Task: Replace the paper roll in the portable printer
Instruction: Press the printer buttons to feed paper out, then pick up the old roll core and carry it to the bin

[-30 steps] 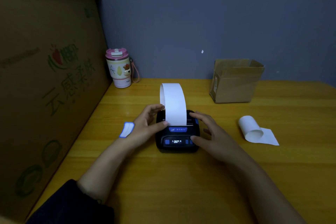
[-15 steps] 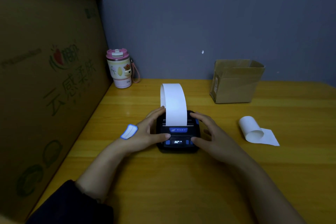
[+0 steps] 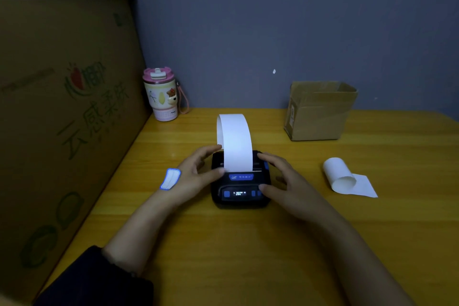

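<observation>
A small black portable printer with blue buttons and a lit display sits mid-table. A white paper strip rises from its top slot and arches back over it. My left hand clasps the printer's left side, thumb on the lid beside the paper and fingers behind the strip's left edge. My right hand clasps the right side, thumb on the front panel near the buttons and index finger on the top right corner. The roll inside is hidden.
A curled loose piece of white paper lies to the right of the printer. An open small cardboard box stands at the back right, a pink-lidded tumbler at the back left. A large printed carton walls the wooden table's left side.
My left thumb has slid from the front panel up to the lid next to the paper slot. My right hand and the paper strip have barely moved.
</observation>
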